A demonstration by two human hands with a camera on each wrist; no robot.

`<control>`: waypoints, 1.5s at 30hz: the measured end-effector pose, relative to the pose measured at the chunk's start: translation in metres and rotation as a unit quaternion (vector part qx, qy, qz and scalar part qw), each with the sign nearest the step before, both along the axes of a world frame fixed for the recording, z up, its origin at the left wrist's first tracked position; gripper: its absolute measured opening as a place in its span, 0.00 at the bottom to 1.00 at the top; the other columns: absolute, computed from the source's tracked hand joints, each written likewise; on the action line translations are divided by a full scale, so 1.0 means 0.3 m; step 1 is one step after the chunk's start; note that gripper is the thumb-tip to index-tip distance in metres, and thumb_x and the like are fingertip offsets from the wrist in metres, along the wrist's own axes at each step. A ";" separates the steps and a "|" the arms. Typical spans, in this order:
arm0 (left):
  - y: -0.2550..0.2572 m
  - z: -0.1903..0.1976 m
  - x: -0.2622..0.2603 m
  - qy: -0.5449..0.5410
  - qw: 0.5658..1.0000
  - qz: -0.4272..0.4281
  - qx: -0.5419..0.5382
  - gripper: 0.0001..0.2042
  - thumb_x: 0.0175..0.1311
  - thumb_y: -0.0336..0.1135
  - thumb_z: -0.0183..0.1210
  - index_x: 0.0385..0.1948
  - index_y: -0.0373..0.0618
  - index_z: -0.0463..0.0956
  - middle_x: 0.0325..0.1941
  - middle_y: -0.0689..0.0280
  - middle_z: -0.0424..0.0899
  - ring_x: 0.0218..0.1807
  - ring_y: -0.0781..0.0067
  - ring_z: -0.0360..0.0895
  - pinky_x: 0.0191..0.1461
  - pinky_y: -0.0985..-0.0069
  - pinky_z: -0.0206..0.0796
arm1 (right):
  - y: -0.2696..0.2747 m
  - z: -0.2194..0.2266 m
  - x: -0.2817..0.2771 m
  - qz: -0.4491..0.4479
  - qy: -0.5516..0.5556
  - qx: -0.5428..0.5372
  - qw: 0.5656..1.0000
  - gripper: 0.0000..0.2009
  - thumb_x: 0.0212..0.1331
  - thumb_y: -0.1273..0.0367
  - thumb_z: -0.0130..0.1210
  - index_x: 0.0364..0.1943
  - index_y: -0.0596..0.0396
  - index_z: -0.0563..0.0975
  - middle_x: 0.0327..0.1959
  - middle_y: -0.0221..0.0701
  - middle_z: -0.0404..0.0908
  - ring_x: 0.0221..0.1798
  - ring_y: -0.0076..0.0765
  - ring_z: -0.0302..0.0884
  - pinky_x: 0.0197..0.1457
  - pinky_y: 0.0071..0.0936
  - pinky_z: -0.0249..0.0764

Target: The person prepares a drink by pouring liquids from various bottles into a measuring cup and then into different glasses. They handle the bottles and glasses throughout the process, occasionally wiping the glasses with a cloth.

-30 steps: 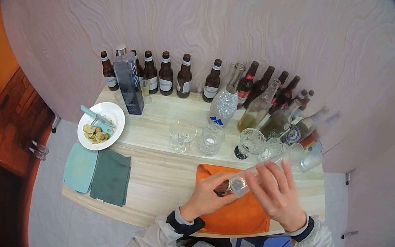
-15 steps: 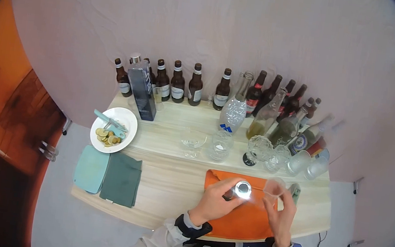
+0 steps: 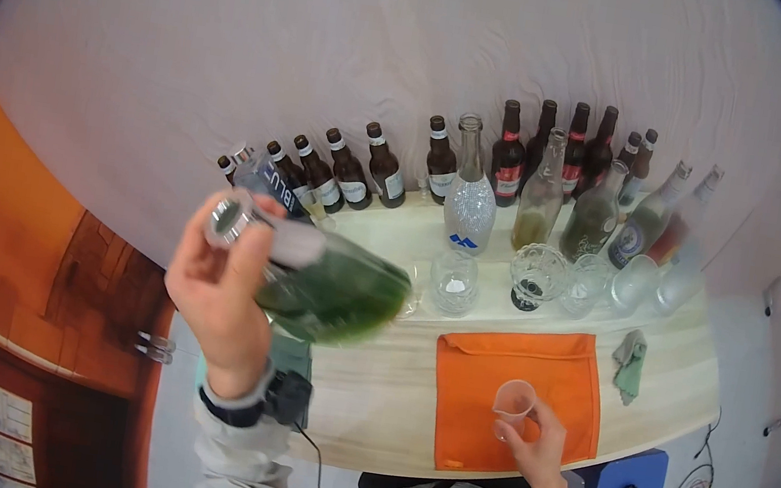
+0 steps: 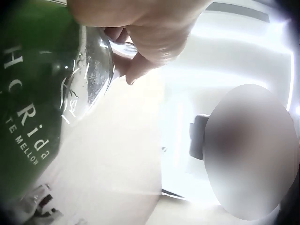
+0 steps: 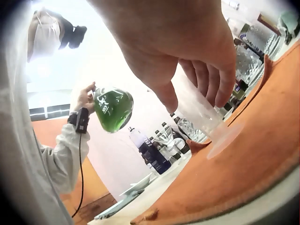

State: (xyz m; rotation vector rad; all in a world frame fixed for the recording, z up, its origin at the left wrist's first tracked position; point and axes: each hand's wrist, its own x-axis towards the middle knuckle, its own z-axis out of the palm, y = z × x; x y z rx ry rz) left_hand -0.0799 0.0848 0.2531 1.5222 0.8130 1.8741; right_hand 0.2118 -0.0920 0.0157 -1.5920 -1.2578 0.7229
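Note:
My left hand grips the neck of a clear bottle of green liquid, tilted in the air over the left of the table. White lettering shows on the green bottle in the left wrist view, the left hand round its neck. Over the orange cloth, my right hand holds a small clear plastic cup between thumb and fingers. In the right wrist view the cup is low beside the orange cloth, under the right hand; whether it touches the cloth I cannot tell.
Brown bottles and clear bottles line the table's back edge, with a glittery bottle among them. Several glasses stand in front. A grey-green rag lies right of the orange cloth. A dark green cloth is partly hidden at left.
The left hand has gone from above the orange cloth to the left, where it now holds up the green bottle. The right hand has lowered with the cup. The head view has shifted.

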 end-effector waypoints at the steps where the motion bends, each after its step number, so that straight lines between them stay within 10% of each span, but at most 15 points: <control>1: 0.055 0.011 -0.017 -0.005 1.000 0.002 0.003 0.17 0.67 0.21 0.63 0.57 0.30 0.77 0.49 0.55 0.87 0.51 0.68 0.84 0.60 0.70 0.75 | 0.008 -0.007 -0.009 0.005 -0.012 0.002 1.000 0.24 0.54 0.75 0.72 0.57 0.63 0.79 0.49 0.39 0.87 0.54 0.36 0.86 0.60 0.32 0.80; 15: 0.605 -0.258 -0.045 0.082 0.987 -0.071 -0.115 0.16 0.67 0.23 0.68 0.55 0.34 0.80 0.50 0.64 0.88 0.48 0.79 0.84 0.54 0.78 0.77 | 0.116 0.071 -0.026 0.017 0.009 -0.017 1.000 0.24 0.56 0.74 0.72 0.57 0.60 0.77 0.54 0.43 0.86 0.56 0.45 0.86 0.60 0.33 0.79; 34: 0.712 -0.536 0.039 0.100 0.962 -0.154 -0.203 0.15 0.66 0.21 0.68 0.53 0.33 0.80 0.45 0.64 0.87 0.42 0.74 0.87 0.49 0.80 0.75 | 0.199 0.071 -0.029 0.036 -0.001 -0.029 0.999 0.23 0.60 0.72 0.71 0.59 0.58 0.76 0.55 0.43 0.85 0.57 0.49 0.85 0.60 0.36 0.80; 45: 0.674 -0.501 -0.030 0.221 0.951 -0.121 -0.182 0.30 0.68 0.22 0.64 0.72 0.34 0.64 0.73 0.53 0.73 0.70 0.67 0.73 0.73 0.70 0.66 | 0.123 0.025 0.036 0.005 -0.069 0.042 0.997 0.25 0.62 0.73 0.67 0.63 0.59 0.74 0.56 0.46 0.83 0.59 0.54 0.83 0.60 0.39 0.80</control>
